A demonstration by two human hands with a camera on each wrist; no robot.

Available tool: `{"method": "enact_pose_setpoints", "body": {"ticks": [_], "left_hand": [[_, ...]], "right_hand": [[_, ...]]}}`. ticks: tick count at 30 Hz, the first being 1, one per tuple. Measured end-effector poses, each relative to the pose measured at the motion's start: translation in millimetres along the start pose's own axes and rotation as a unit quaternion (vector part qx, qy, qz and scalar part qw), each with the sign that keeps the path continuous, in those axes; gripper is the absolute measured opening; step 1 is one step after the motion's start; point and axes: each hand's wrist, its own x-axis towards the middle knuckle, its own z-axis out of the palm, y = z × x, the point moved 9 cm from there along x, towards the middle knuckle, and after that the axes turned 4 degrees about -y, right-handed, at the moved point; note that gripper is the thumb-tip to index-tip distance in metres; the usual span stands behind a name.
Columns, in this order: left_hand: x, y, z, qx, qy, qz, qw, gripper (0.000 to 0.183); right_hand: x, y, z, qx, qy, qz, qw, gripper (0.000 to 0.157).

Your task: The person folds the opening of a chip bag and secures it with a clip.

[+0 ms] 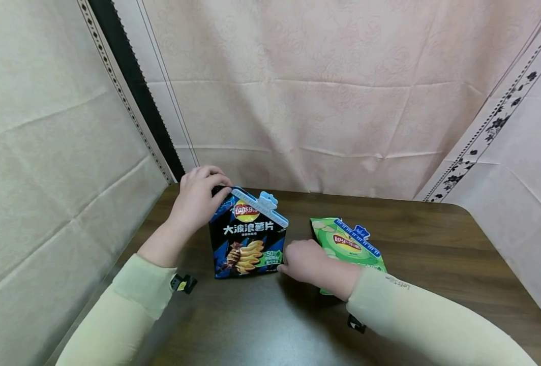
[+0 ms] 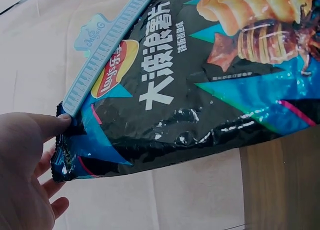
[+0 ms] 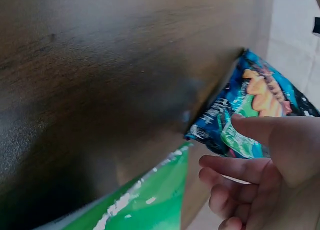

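A black and blue bag of Lay's potato chips (image 1: 234,254) stands on the table, a light blue sealing clip (image 1: 263,205) set slantwise across its upper right corner. My left hand (image 1: 196,195) pinches the bag's top left corner between thumb and fingers, right by the clip's end. Close to the lower right corner is my right hand (image 1: 308,260). In the right wrist view its thumb and loosely bent fingers are apart, and nothing shows gripped between them. Partly behind that hand sits a green bag of Lay's chips (image 1: 330,235) with a dark blue sealing clip (image 1: 358,238).
The brown wooden table (image 1: 234,325) ends at a pinkish cloth curtain (image 1: 325,127) behind the bags. Pale cloth hangs along the left and right sides too. Small black wrist cameras sit under both sleeves.
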Motion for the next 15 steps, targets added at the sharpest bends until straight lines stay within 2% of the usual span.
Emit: {"method": "enact_pose_setpoints", "body": {"ticks": [7, 15], "left_hand": [[1.2, -3.5, 2.7, 0.003, -0.006, -0.009, 0.9999, 0.014], [2.9, -5.9, 6.2, 0.009, -0.010, -0.010, 0.9999, 0.014]], "right_hand": [[12.9, 4.1, 18.0, 0.033, -0.058, 0.044, 0.997, 0.037], [19.6, 8.7, 23.8, 0.072, -0.072, 0.057, 0.993, 0.028]]}}
